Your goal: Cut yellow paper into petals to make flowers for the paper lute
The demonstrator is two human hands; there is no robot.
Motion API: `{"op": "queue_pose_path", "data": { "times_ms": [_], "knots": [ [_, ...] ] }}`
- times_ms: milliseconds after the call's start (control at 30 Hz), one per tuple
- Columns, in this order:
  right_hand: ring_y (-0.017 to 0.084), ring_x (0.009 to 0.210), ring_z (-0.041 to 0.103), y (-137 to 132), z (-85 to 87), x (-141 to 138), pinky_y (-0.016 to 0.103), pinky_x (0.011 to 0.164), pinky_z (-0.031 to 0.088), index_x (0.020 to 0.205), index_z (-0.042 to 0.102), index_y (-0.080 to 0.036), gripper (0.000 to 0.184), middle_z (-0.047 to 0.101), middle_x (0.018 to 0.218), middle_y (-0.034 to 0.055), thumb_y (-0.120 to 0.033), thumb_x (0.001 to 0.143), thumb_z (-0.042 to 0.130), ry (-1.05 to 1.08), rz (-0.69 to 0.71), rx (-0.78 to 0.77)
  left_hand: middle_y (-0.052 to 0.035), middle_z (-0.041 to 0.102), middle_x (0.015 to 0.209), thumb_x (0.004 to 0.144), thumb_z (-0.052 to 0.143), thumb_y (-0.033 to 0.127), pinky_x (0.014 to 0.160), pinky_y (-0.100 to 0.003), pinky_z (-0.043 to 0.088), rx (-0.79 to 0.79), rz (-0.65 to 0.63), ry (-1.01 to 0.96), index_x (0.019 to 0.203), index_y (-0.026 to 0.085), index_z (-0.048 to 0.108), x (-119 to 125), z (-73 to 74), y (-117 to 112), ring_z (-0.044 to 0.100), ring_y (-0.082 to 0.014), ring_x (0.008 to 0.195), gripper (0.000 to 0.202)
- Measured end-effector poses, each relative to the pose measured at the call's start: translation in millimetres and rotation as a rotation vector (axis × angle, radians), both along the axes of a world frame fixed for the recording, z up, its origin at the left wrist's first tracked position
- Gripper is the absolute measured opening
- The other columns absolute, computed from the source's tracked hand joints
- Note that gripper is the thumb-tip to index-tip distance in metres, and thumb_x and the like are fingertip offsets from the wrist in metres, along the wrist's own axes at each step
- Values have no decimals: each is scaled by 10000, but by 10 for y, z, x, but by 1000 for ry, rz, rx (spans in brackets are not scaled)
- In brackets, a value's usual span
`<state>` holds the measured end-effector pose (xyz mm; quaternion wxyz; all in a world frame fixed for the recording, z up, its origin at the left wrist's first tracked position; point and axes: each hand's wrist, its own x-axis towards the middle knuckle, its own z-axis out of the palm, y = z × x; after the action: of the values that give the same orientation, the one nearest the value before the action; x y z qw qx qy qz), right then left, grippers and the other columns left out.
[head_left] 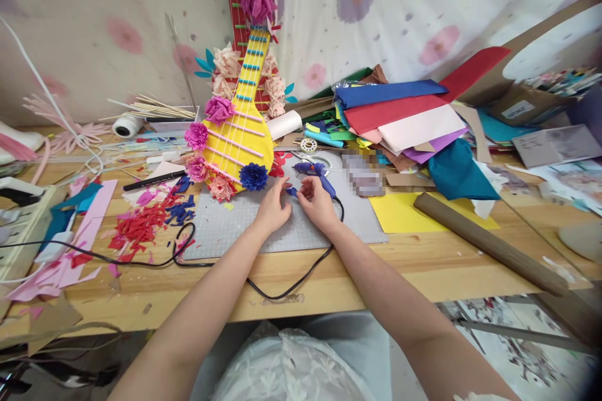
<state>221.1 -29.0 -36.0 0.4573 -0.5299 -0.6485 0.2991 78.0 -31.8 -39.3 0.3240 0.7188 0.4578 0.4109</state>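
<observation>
Mat (226,238), grey, formed the work surface. Yellow paper instrument (247,128) rested at the mat's far left corner; the glue gun (309,168) lay on its far half. Over its middle, the left hand (273,208) was narrowly spaced, contact uncertain; the right hand (317,202) apparently pinched a small blue piece (292,191). Judged step: fingertip shaping. Next move called for steady grip.

Two hands (273,208) (317,203), one small blue piece (292,192), one glue gun (308,168), one yellow instrument (226,145), five flowers (253,177) on its body, one grey mat (235,232), one black pen (154,181) and one brown roll (489,243).
</observation>
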Motion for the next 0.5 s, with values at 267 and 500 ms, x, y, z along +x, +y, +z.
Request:
{"op": "queue_pose_path", "data": {
  "times_ms": [267,500],
  "knots": [
    [118,700,592,-40,19,1,294,706,498,989,401,-204,304,555,889,30,-176,718,536,34,126,3,-85,631,1012,762,550,145,771,-311,515,-94,85,-174,1206,198,435,22,18,-30,629,-161,898,462],
    [139,736,586,-42,-7,8,324,708,511,1007,412,-204,301,550,893,45,-156,732,522,21,115,111,-14,635,779,711,626,189,504,-221,469,-288,157,-416,1130,202,474,44,-7,10,614,-127,628,446]
  ]
}}
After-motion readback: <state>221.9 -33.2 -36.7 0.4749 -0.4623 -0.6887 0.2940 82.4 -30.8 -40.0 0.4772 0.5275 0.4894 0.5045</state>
